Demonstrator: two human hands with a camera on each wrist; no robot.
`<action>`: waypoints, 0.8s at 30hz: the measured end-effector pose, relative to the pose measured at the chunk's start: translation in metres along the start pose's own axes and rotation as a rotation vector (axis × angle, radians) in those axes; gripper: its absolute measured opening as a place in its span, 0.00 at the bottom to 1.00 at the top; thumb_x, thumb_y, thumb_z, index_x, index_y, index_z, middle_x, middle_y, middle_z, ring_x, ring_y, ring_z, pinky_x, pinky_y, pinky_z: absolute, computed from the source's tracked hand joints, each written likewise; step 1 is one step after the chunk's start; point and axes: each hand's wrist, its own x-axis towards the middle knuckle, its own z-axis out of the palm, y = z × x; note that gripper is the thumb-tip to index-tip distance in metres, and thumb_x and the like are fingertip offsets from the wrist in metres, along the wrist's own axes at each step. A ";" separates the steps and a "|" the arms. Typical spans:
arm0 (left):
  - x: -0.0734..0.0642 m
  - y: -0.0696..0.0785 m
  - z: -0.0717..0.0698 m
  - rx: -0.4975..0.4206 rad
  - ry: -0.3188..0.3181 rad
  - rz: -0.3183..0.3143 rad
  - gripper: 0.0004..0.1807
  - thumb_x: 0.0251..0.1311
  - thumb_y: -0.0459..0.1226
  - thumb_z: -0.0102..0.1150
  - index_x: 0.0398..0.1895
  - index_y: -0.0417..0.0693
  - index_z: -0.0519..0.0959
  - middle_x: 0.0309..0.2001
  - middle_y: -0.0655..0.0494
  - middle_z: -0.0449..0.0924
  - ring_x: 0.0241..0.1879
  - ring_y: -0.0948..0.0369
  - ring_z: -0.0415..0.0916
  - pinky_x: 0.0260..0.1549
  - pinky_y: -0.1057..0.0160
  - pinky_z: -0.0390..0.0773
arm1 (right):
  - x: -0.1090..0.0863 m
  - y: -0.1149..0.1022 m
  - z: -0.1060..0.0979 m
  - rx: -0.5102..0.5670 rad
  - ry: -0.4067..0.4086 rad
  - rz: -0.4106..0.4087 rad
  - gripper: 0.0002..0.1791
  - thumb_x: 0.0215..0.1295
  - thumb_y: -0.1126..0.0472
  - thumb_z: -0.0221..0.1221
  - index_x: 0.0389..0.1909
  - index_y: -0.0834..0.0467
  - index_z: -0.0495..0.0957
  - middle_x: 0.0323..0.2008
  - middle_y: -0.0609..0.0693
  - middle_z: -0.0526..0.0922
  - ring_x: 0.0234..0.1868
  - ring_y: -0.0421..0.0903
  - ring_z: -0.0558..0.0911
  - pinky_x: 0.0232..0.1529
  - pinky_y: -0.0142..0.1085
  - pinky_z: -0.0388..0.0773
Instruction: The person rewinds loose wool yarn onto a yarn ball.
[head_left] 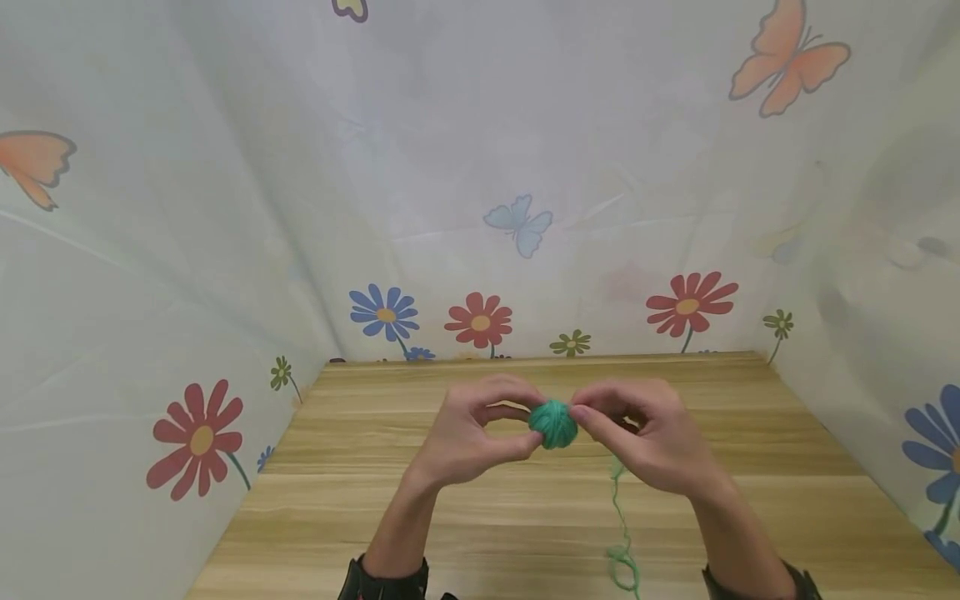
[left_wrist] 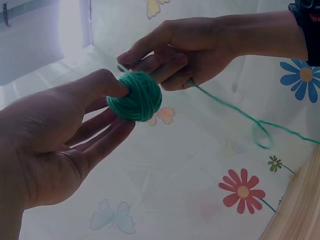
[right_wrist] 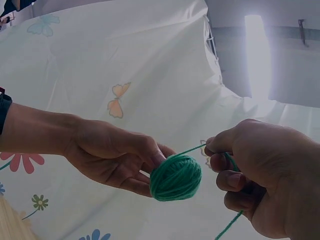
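Observation:
A small ball of green yarn (head_left: 553, 425) is held up over the wooden table between both hands. My left hand (head_left: 480, 433) grips it from the left, thumb on the near side and fingers behind. My right hand (head_left: 648, 429) is at the ball's right side and pinches the yarn strand (right_wrist: 192, 149) between thumb and forefinger. In the right wrist view that strand runs taut from the ball to the pinch, then passes through the curled fingers. The loose yarn tail (head_left: 619, 508) trails from below the right hand toward the near table edge, with a small loop in it.
The wooden table (head_left: 360, 500) spreads beneath both hands. A pale curtain (head_left: 450, 150) printed with flowers and butterflies stands behind the table and along its left and right sides. A bright lamp (right_wrist: 257, 55) shows above the curtain in the right wrist view.

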 end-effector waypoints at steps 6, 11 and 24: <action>-0.001 0.003 0.000 -0.030 -0.042 -0.002 0.19 0.51 0.16 0.68 0.48 0.24 0.82 0.45 0.35 0.83 0.47 0.54 0.81 0.47 0.52 0.88 | 0.000 0.008 0.001 -0.082 0.014 0.076 0.18 0.53 0.85 0.64 0.38 0.62 0.86 0.17 0.42 0.73 0.14 0.32 0.64 0.07 0.27 0.57; -0.001 0.002 0.000 -0.071 -0.066 0.000 0.19 0.51 0.15 0.66 0.49 0.23 0.81 0.46 0.33 0.82 0.48 0.52 0.81 0.48 0.48 0.88 | -0.005 0.018 0.003 -0.082 -0.001 0.187 0.16 0.60 0.82 0.63 0.40 0.60 0.87 0.18 0.43 0.75 0.14 0.35 0.66 0.07 0.31 0.61; -0.004 -0.009 0.000 -0.158 -0.090 0.065 0.21 0.48 0.11 0.65 0.48 0.20 0.78 0.45 0.29 0.80 0.49 0.48 0.80 0.47 0.48 0.88 | -0.005 0.021 0.005 -0.227 0.049 0.376 0.05 0.69 0.67 0.66 0.41 0.56 0.87 0.19 0.46 0.78 0.16 0.39 0.70 0.12 0.28 0.69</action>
